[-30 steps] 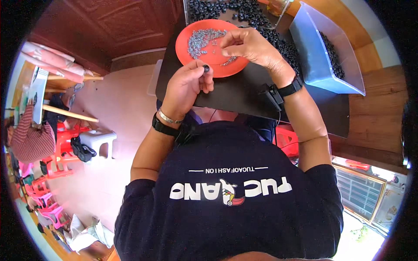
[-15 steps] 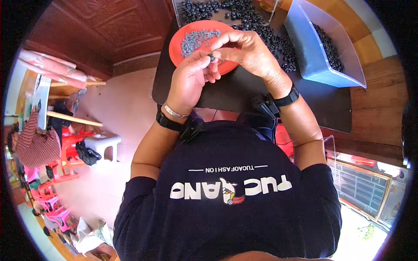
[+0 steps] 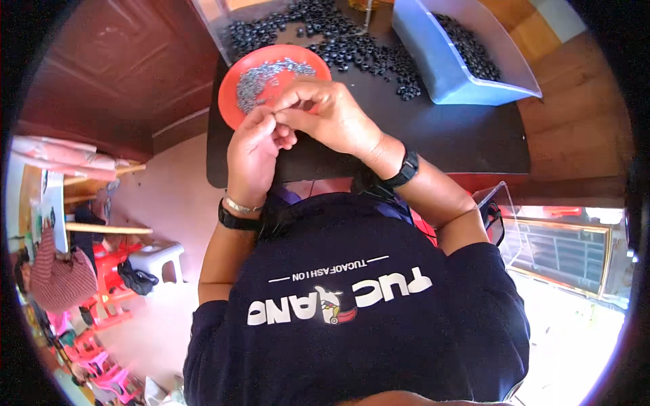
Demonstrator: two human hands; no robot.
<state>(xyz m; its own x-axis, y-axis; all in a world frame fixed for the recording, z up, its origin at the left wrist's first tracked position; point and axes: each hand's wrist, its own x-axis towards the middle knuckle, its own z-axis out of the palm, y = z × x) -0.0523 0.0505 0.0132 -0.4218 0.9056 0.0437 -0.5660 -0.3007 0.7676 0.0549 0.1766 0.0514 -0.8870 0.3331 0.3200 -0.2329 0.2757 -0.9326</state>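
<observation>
Over the near edge of an orange-red plate [image 3: 229, 91], my two hands meet at the fingertips. My left hand [image 3: 254, 152] is closed in a pinch, palm partly up. In the earlier frame a small black round piece shows in that pinch; at this moment the fingers hide it. From the right, my right hand [image 3: 335, 122] reaches across, its thumb and index finger pressed together against the left fingertips. What it pinches, if anything, is too small to make out. Small silvery metal parts [image 3: 254, 84] lie heaped on the plate, partly covered by my right hand.
Many black round pieces [image 3: 362, 53] are spread across the dark table [image 3: 467, 139] behind the plate, some inside a clear tray [image 3: 215, 27]. A translucent blue bin [image 3: 433, 68] with more black pieces stands at the right. Stools [image 3: 159, 257] stand on the floor at left.
The whole view has shifted, so table and plate sit further left. My hands are still joined, slightly nearer to me over the plate. The black piece at the left fingertips has gone out of sight.
</observation>
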